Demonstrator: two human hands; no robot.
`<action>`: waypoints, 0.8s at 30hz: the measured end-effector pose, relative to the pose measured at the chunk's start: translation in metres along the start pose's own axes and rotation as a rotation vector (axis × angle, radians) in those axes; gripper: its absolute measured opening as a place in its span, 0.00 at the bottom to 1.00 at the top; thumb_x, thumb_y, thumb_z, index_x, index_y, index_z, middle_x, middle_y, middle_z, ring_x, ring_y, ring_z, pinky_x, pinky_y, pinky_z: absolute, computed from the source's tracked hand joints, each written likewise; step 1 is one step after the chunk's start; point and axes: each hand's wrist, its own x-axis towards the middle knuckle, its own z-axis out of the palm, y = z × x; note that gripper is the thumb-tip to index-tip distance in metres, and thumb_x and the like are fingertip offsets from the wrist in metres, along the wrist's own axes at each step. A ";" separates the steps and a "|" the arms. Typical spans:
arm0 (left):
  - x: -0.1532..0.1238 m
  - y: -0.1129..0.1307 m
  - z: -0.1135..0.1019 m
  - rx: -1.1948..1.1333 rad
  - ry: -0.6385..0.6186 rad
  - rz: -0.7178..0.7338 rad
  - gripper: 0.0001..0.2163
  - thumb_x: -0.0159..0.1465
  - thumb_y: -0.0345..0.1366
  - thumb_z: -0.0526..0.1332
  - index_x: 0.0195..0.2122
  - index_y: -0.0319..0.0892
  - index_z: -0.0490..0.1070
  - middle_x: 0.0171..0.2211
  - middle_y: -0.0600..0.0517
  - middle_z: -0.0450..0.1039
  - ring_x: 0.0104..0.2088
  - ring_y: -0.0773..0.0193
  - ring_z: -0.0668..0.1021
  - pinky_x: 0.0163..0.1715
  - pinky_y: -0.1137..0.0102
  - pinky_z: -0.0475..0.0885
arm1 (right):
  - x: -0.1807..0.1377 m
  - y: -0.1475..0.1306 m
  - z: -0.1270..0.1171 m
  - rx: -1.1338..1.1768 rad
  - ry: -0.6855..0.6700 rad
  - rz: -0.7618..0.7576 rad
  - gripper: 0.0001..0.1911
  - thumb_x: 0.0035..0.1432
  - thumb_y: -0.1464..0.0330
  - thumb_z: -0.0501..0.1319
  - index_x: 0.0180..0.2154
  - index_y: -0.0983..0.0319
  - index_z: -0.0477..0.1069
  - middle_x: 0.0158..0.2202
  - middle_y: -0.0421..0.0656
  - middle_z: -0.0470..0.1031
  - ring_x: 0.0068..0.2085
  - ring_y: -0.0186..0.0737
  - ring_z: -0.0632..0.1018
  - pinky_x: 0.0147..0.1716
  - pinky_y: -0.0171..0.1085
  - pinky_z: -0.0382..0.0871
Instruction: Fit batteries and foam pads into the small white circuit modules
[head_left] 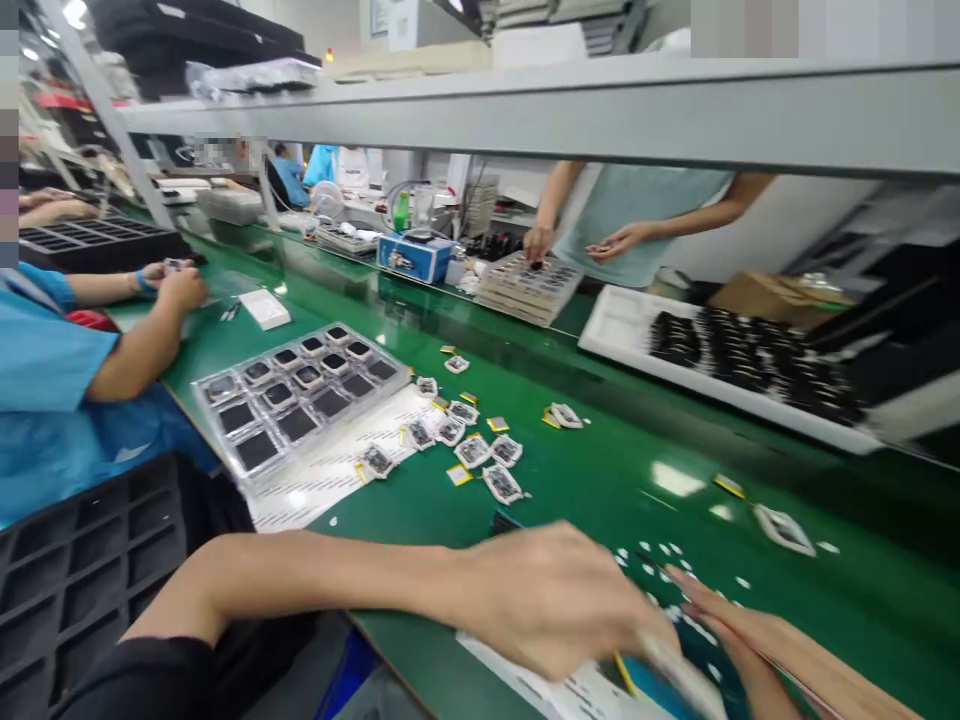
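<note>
My left hand (551, 600) lies knuckles-up on the green bench (615, 480) at the bottom middle, its fingers curled down over a white sheet (547, 685) and a blurred white piece at its fingertips. My right hand (757, 635) reaches in from the lower right with its fingers stretched flat toward the left hand, over a blue-and-yellow item (649, 680). Small white bits (664, 550) lie scattered just beyond both hands. Several small wrapped square parts (472, 450) are spread on the bench farther out.
A clear tray of dark square parts (296, 395) rests on a white sheet to the left. A person in blue (45, 390) works at the left. Another person (637, 225) stands across the bench by a white tray of black parts (750, 360). A black grid tray (75, 560) sits lower left.
</note>
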 end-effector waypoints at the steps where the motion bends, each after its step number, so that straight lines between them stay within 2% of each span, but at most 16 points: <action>1: 0.002 0.002 -0.006 -0.173 0.271 -0.164 0.04 0.65 0.33 0.60 0.37 0.44 0.74 0.37 0.45 0.80 0.40 0.56 0.81 0.45 0.65 0.73 | 0.003 -0.007 -0.003 -0.011 -0.012 0.045 0.20 0.60 0.75 0.66 0.50 0.48 0.79 0.32 0.37 0.84 0.27 0.43 0.84 0.25 0.36 0.82; 2: 0.005 0.003 -0.012 -0.360 0.542 -0.369 0.03 0.64 0.35 0.63 0.37 0.44 0.75 0.36 0.46 0.80 0.38 0.57 0.81 0.43 0.66 0.73 | 0.006 -0.013 -0.005 -0.003 0.010 0.063 0.22 0.60 0.79 0.65 0.50 0.50 0.79 0.32 0.37 0.84 0.27 0.41 0.84 0.29 0.35 0.82; 3: 0.007 0.000 -0.018 -0.432 0.662 -0.465 0.04 0.64 0.37 0.64 0.38 0.43 0.75 0.33 0.48 0.79 0.35 0.60 0.79 0.39 0.68 0.73 | 0.008 -0.019 -0.005 0.015 0.017 0.060 0.22 0.59 0.81 0.65 0.50 0.53 0.79 0.34 0.37 0.85 0.29 0.40 0.84 0.30 0.35 0.82; 4: 0.010 -0.004 -0.023 -0.487 0.700 -0.536 0.06 0.65 0.38 0.63 0.37 0.42 0.74 0.30 0.48 0.77 0.31 0.63 0.77 0.34 0.70 0.72 | 0.009 -0.024 -0.005 0.014 0.029 0.062 0.22 0.58 0.83 0.65 0.49 0.55 0.78 0.36 0.38 0.85 0.31 0.38 0.85 0.31 0.34 0.81; 6: 0.013 -0.016 -0.029 -0.591 0.703 -0.658 0.08 0.63 0.39 0.63 0.34 0.39 0.74 0.28 0.48 0.76 0.26 0.66 0.73 0.29 0.72 0.69 | 0.007 -0.031 -0.003 0.029 0.015 0.027 0.23 0.56 0.86 0.65 0.50 0.61 0.77 0.39 0.42 0.85 0.34 0.38 0.85 0.33 0.34 0.81; 9: 0.014 -0.025 -0.026 -0.727 0.626 -0.767 0.09 0.61 0.39 0.65 0.33 0.37 0.73 0.30 0.46 0.77 0.24 0.69 0.71 0.25 0.74 0.68 | 0.003 -0.037 -0.003 -0.011 -0.017 0.034 0.22 0.56 0.87 0.64 0.50 0.65 0.76 0.42 0.48 0.84 0.37 0.39 0.85 0.34 0.36 0.82; 14: 0.010 -0.011 -0.009 -0.823 0.488 -0.852 0.13 0.57 0.40 0.72 0.31 0.36 0.74 0.26 0.50 0.75 0.20 0.73 0.68 0.19 0.77 0.64 | 0.002 -0.053 -0.016 -0.067 -0.100 0.050 0.15 0.62 0.82 0.62 0.49 0.66 0.75 0.45 0.51 0.84 0.41 0.38 0.84 0.37 0.38 0.82; 17: 0.007 -0.005 -0.001 -0.796 0.502 -0.898 0.14 0.52 0.38 0.76 0.29 0.36 0.74 0.24 0.54 0.73 0.22 0.73 0.72 0.23 0.79 0.70 | 0.005 -0.061 -0.023 -0.070 -0.204 0.062 0.12 0.64 0.79 0.63 0.48 0.67 0.75 0.48 0.51 0.83 0.43 0.38 0.83 0.39 0.38 0.81; 19: 0.006 -0.004 0.003 -0.766 0.529 -0.935 0.14 0.50 0.37 0.77 0.29 0.36 0.74 0.26 0.54 0.74 0.24 0.70 0.76 0.29 0.76 0.76 | 0.006 -0.062 -0.024 -0.099 -0.251 0.024 0.11 0.63 0.75 0.65 0.49 0.66 0.76 0.49 0.49 0.82 0.42 0.39 0.83 0.37 0.38 0.81; 21: 0.005 -0.003 0.007 -0.735 0.548 -0.962 0.14 0.50 0.37 0.76 0.29 0.37 0.74 0.28 0.53 0.76 0.28 0.66 0.80 0.33 0.71 0.81 | 0.005 -0.061 -0.022 -0.138 -0.245 -0.071 0.11 0.62 0.73 0.67 0.48 0.66 0.77 0.49 0.47 0.83 0.41 0.39 0.83 0.35 0.37 0.80; 24: 0.004 0.000 0.012 -0.678 0.569 -0.957 0.11 0.53 0.35 0.75 0.30 0.38 0.74 0.31 0.52 0.78 0.32 0.65 0.81 0.34 0.71 0.82 | 0.003 -0.060 -0.019 -0.151 -0.226 -0.132 0.13 0.60 0.71 0.69 0.47 0.67 0.78 0.49 0.47 0.83 0.39 0.39 0.83 0.36 0.37 0.81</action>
